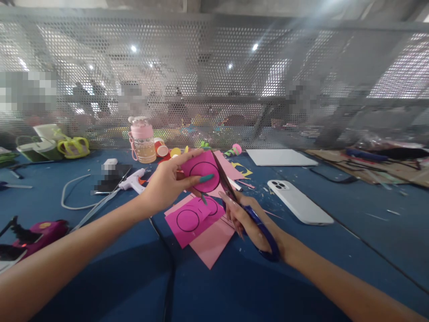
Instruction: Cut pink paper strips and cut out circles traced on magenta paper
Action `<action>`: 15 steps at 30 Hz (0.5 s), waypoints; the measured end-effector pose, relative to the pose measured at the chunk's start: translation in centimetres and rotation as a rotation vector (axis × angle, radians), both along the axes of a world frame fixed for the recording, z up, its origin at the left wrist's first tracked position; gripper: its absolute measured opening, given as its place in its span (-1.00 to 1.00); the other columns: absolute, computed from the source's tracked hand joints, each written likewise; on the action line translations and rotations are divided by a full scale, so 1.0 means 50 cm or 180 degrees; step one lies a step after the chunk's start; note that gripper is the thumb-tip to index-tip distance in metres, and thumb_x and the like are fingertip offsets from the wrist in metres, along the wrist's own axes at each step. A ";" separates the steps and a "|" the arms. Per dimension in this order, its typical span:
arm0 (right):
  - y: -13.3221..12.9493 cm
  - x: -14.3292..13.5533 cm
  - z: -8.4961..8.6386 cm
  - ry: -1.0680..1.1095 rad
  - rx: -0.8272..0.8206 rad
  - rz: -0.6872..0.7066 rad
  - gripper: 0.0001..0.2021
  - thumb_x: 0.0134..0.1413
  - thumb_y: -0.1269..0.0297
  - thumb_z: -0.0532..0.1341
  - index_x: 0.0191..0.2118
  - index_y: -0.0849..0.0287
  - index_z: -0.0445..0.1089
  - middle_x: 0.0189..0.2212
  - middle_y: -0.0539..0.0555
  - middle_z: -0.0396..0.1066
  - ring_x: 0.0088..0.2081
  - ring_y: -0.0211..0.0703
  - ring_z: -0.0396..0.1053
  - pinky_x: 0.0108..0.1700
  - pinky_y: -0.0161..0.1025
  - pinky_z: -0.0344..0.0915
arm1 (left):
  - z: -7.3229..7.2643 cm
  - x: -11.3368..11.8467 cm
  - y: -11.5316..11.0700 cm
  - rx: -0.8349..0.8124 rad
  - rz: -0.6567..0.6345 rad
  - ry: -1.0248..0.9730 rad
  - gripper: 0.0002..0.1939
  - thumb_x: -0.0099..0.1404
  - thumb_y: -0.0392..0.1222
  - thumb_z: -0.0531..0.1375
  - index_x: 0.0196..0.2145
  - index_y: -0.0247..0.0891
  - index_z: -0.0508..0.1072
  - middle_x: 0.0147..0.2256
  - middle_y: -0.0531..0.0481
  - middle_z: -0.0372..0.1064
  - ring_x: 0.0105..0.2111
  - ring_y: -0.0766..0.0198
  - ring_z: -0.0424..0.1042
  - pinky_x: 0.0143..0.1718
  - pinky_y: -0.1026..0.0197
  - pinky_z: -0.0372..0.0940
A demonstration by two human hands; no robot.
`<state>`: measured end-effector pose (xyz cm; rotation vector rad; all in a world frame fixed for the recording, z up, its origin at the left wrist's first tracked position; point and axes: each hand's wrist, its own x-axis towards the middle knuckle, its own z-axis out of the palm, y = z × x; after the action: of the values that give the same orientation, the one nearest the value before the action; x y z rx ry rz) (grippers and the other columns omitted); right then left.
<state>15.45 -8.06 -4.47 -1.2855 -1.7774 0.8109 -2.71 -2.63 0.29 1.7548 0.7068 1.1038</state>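
Observation:
My left hand (pixel 170 181) pinches a magenta paper piece (pixel 202 162) with a black circle drawn on it, thumb on the near face. In my right hand (pixel 250 219) is a pair of scissors (pixel 259 232) with blue handles. Their dark blades lie along the right edge of the held paper, beside the circle. Below, on the table, rests a magenta sheet (pixel 182 230) with more drawn circles. Under that sheet are light pink sheets (pixel 211 250).
A white phone (pixel 301 203) lies to the right, a white board (pixel 281 157) behind it. Left are a hot glue gun (pixel 132 180), a pink bottle (pixel 143 141) and a magenta device (pixel 42 235) with black parts. A perforated metal screen (pixel 201 67) stands at the back.

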 end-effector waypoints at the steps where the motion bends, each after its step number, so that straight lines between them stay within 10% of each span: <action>1: -0.001 -0.001 -0.001 0.0015 -0.0017 0.0003 -0.61 0.10 -0.11 -0.09 -0.48 0.13 0.10 -0.77 -0.11 0.09 -0.73 -0.33 0.14 -0.64 -0.33 0.13 | 0.000 0.000 0.000 -0.0007 -0.0023 0.0030 -0.42 0.06 -0.33 0.24 0.06 -0.24 0.25 -0.33 0.00 0.46 -0.54 0.26 0.49 -0.48 0.17 0.49; 15: 0.003 0.003 -0.003 0.0011 0.0083 -0.0069 -0.58 0.05 -0.15 -0.05 -0.53 0.12 0.09 -0.74 -0.11 0.02 -0.67 -0.32 0.09 -0.60 -0.32 0.07 | 0.003 -0.001 -0.001 -0.0103 -0.0101 -0.0006 -0.42 0.07 -0.35 0.23 0.07 -0.25 0.23 -0.29 -0.02 0.46 -0.47 0.24 0.49 -0.45 0.17 0.48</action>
<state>15.61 -7.92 -4.62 -1.2836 -1.7627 0.7750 -2.74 -2.69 0.42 1.7317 0.6899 1.0669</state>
